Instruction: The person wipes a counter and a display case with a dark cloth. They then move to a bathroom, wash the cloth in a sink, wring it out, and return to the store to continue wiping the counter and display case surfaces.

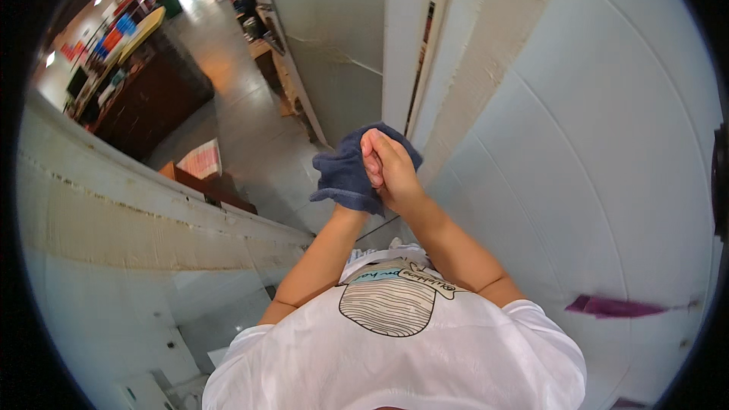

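Observation:
A dark blue cloth (347,173) is bunched in front of my body, at about the middle of the view. My right hand (394,166) is curled into a fist against it, and folds of the fabric show on both sides of that hand. The cloth covers my left hand, so its fingers are hidden. Only my left forearm (316,253) shows, running up into the fabric. Both hands are close together, the right one uppermost.
I stand in a narrow doorway between a pale wall panel (541,154) on the right and a door frame (171,193) on the left. A door (333,40) stands ahead. Beyond are a tiled floor (239,108), a dark counter (154,97) and a wooden box (228,196). A purple object (615,306) hangs at right.

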`<state>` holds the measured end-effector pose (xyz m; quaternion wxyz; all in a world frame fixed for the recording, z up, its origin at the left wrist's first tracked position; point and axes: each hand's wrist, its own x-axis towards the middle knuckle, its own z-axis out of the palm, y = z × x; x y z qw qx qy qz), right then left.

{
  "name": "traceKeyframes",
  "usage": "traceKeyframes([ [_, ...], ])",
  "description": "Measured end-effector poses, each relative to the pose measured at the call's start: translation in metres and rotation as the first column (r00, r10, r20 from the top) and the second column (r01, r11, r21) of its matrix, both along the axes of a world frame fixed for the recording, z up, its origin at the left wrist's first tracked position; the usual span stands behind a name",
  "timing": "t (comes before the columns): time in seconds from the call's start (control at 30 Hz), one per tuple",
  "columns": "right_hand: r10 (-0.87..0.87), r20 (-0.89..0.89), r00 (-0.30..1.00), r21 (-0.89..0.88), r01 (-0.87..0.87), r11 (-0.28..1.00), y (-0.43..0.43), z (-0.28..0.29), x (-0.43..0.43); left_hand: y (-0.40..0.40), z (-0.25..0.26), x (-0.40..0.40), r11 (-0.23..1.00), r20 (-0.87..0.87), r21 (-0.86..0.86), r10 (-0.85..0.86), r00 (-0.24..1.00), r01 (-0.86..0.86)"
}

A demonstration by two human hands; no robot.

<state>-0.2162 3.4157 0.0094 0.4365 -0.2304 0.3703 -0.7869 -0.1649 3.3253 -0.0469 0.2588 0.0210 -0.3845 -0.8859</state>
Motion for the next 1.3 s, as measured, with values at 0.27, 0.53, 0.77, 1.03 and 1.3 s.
traceKeyframes([
  [0.27, -0.405, -0.544, 0.735, -0.028, 0.466, 0.884, -0.006, 0.004, -0.058, -0.041, 0.058, 0.044, -0.404, -0.287, -0.914, 0.558, 0.779, -0.048],
  [0.53, 0.476, -0.064, 0.877, 0.2, -0.456, 0.867, -0.072, -0.076, -0.074, -0.085, 0.06, 0.062, -0.446, -0.143, -0.875, 0.608, 0.781, 0.187],
  [0.77, 0.616, -0.262, 0.743, 0.243, -0.567, 0.787, -0.156, -0.042, -0.092, -0.167, 0.029, 0.08, -0.515, -0.183, -0.805, 0.686, 0.704, 0.293],
  [1.03, 0.047, -0.23, 0.972, -0.035, -0.056, 0.998, -0.258, 0.036, -0.107, -0.25, 0.013, 0.08, 0.351, 0.3, -0.933, 0.651, 0.697, 0.074],
  [1.3, -0.009, -0.159, 0.987, -0.049, 0.001, 0.999, -0.363, 0.063, -0.107, -0.279, 0.018, 0.097, 0.809, 0.101, 0.551, 0.181, 0.978, -0.206],
])
